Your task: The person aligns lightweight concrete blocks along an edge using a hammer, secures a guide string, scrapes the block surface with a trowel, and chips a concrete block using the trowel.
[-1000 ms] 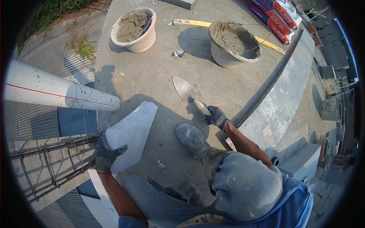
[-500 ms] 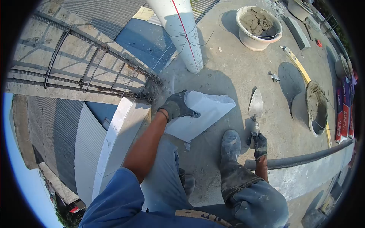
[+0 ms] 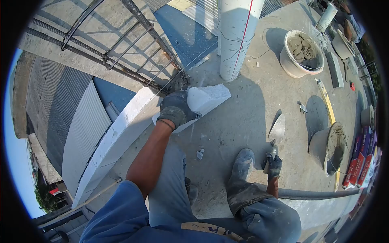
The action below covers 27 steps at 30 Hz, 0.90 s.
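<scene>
Gloved in dark grey, my left hand (image 3: 178, 108) grips a cut white block (image 3: 208, 98) near the end of a low white block wall (image 3: 117, 121) and the foot of a rebar cage (image 3: 133, 65). Whether the block touches the wall is hard to tell. My right hand (image 3: 273, 165), also gloved, is wrapped round the handle of a trowel (image 3: 277, 128), whose blade points away from me above the concrete floor (image 3: 231, 125). A small white fragment (image 3: 200, 154) lies between my feet.
A white pipe (image 3: 239, 40) stands beyond the block. Two mortar buckets (image 3: 302, 52) (image 3: 330, 148), a yellow level (image 3: 325, 99) and printed bags (image 3: 360, 158) are on the right. Another person (image 3: 354, 24) is partly visible at the top right.
My left hand has moved the white block toward the wall end and rebar, and turned it. My right hand still holds the trowel. The view has swung left.
</scene>
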Each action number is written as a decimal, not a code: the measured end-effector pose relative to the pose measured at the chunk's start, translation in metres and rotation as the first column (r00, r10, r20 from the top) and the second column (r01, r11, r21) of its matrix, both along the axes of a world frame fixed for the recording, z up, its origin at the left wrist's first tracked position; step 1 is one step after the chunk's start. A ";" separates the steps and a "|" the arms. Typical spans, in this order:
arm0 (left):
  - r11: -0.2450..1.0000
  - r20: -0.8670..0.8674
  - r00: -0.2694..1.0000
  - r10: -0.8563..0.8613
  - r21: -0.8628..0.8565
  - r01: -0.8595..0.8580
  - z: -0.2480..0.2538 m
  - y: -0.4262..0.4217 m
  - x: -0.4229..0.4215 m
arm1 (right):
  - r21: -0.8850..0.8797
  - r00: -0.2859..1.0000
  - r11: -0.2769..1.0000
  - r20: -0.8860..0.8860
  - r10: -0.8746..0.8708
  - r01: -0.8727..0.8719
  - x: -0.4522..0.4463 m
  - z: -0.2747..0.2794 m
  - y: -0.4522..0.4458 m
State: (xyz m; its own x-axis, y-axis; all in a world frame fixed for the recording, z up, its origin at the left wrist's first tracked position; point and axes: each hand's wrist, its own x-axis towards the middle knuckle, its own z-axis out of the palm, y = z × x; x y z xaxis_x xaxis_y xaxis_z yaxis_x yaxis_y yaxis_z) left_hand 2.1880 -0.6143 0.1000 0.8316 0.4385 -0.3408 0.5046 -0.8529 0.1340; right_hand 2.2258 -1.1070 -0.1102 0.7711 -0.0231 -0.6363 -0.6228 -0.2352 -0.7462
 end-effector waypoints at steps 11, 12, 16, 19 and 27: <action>0.998 -0.041 0.997 0.059 0.024 -0.058 -0.027 0.018 0.004 | -0.126 0.996 0.991 0.082 -0.026 0.036 -0.001 -0.003 0.011; 0.999 -0.021 0.998 0.053 0.003 -0.052 -0.027 0.017 0.002 | -0.162 0.996 0.985 0.083 -0.038 0.051 -0.004 0.000 0.013; 0.998 0.037 0.998 0.042 0.034 -0.044 -0.046 0.018 0.001 | -0.030 0.996 1.000 0.092 0.010 -0.007 -0.008 0.008 0.018; 0.998 0.090 0.996 -0.015 0.066 0.009 -0.054 0.020 -0.001 | -0.253 0.992 0.963 0.100 -0.075 0.098 -0.005 0.003 0.029; 0.999 0.068 0.998 0.001 0.046 -0.004 -0.038 0.021 -0.015 | -0.331 0.994 0.940 0.099 -0.049 0.080 -0.006 0.012 0.036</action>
State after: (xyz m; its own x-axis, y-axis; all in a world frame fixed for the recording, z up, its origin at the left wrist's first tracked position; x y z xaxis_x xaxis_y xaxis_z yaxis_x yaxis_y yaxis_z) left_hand 2.1731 -0.5934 0.0621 0.8512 0.4541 -0.2632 0.4975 -0.8579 0.1287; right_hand 2.2200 -1.0707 -0.0984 0.8133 -0.2745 -0.5130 -0.5805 -0.4420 -0.6839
